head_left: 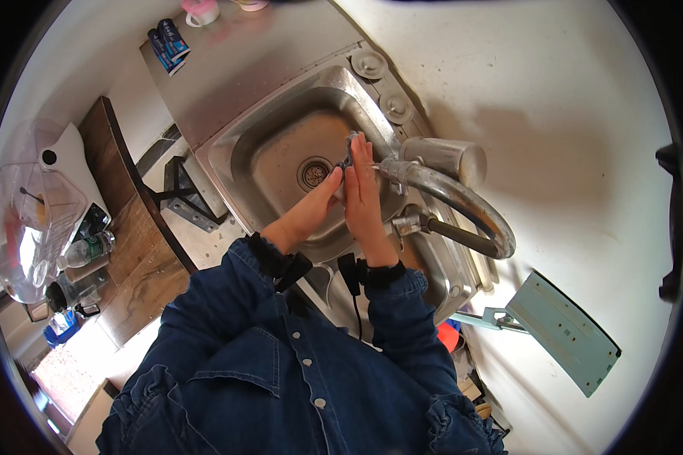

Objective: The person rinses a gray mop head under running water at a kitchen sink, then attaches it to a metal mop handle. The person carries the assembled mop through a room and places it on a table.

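Observation:
My left hand [308,214] and my right hand [363,189] come together palm to palm over the stainless steel sink basin [269,114]. Pressed between them is a small dark grey, crumpled thing [349,153], cloth-like in look; most of it is hidden by the hands. The fingers of my right hand point up and away, fairly straight, while those of my left are partly covered. Right beside my right hand is the mouth of the curved metal faucet [451,186]. Below and left of the hands lies the round drain [314,174].
A second basin [425,265] sits under the faucet at the right. Two round caps [369,64] line the sink's back ledge. Dark blue boxes [168,47] and a pink-and-white cup [200,12] stand on the far counter. At left, a wooden shelf [140,258] holds a bottle [91,249].

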